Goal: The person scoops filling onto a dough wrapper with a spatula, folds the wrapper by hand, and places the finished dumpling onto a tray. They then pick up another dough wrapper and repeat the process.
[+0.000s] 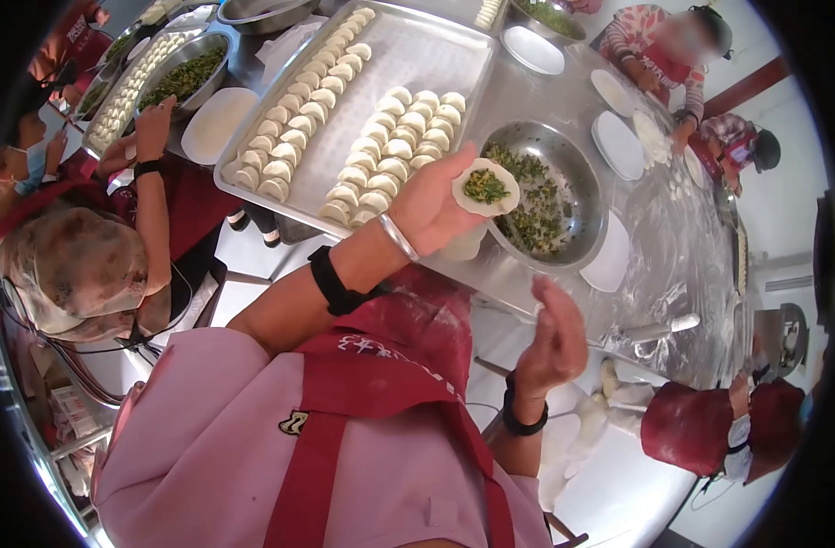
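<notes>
My left hand (433,203) is held palm up and carries a round dumpling wrapper (487,206) with chopped green filling (486,185) on its middle. Just to its right, partly behind the wrapper, is a metal bowl (577,169) of the same kind of filling. Below the left hand a pale round piece (463,245), partly covered, lies by the table's edge. My right hand (559,331) is raised below the bowl with fingers loosely extended, and no object shows in it. Beyond my left hand, folded dumplings (397,146) stand in rows on a metal tray (417,59).
White plates (605,256) surround the bowl. A rolling pin (662,329) lies on the floury metal table (673,233). At left, a co-worker (79,247) reaches toward another filling bowl (221,55). Other people work at the far side (659,59) and at right (709,425).
</notes>
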The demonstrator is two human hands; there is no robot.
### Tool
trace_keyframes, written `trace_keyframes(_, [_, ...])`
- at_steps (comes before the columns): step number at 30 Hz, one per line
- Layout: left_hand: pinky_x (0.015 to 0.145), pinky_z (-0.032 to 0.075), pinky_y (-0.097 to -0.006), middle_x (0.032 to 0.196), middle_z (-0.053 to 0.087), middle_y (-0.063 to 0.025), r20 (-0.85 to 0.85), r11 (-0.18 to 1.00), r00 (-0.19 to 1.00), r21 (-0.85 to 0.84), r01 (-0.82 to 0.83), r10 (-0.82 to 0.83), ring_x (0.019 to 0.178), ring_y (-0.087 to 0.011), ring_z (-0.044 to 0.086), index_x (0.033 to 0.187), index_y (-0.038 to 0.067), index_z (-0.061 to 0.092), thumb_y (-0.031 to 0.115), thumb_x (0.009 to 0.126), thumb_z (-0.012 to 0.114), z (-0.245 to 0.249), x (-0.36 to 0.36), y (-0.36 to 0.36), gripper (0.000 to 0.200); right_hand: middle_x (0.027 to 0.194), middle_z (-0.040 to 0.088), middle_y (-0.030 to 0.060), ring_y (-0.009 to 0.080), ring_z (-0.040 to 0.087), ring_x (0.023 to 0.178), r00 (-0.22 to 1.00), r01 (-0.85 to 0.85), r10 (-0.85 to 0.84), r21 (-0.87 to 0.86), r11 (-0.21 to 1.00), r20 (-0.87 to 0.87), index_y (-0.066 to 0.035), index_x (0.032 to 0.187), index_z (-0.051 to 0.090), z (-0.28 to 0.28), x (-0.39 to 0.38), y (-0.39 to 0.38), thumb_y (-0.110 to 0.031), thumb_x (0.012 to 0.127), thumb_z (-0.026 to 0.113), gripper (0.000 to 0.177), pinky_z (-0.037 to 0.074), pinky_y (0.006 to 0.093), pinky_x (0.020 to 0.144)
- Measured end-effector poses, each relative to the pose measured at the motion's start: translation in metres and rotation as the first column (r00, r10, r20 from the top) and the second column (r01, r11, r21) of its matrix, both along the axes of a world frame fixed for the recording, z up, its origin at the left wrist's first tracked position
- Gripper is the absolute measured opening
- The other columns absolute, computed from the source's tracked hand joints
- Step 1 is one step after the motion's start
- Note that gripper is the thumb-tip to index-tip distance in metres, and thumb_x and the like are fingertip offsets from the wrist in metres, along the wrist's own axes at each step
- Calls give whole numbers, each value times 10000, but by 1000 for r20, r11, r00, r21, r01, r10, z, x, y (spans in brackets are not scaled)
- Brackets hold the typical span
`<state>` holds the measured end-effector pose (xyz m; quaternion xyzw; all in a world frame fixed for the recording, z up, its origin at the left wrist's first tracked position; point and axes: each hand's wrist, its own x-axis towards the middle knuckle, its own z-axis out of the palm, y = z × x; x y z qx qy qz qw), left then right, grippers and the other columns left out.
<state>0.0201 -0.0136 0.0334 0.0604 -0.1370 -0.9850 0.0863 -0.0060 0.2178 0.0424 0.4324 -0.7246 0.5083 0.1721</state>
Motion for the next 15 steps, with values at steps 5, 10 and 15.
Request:
trace_keyframes(5, [1072, 440, -408, 1268, 556, -158, 46, 999, 999, -35, -9, 10, 1196, -278, 553, 1301, -46, 454, 365, 1062, 374, -23, 7, -5, 483, 989, 721, 159, 228, 692, 886, 942, 228, -240, 76, 971, 234, 34, 1055, 690, -3, -22, -7, -22, 938, 583, 168, 537, 328, 814])
trace_keyframes(10, [1072, 444, -405, 1270, 552, -158, 115, 993, 993, -115, -3, 16, 1208, -274, 550, 1312, -51, 445, 351, 1064, 373, -21, 15, -2, 477, 936, 708, 139, 304, 677, 875, 974, 212, -225, 332, 919, 2, -44, 971, 710, -39, -50, -28, -78, 882, 645, 115, 529, 351, 795])
trace_keyframes(15, [1060, 456, -397, 1275, 556, -157, 122, 984, 992, -167, 58, -38, 1213, -262, 550, 1300, -53, 460, 345, 1065, 371, -18, 20, 1, 471, 1045, 691, 151, 330, 653, 992, 985, 161, -107, 494, 854, -135, -67, 1015, 693, -65, -57, -54, -176, 847, 670, 201, 523, 407, 836])
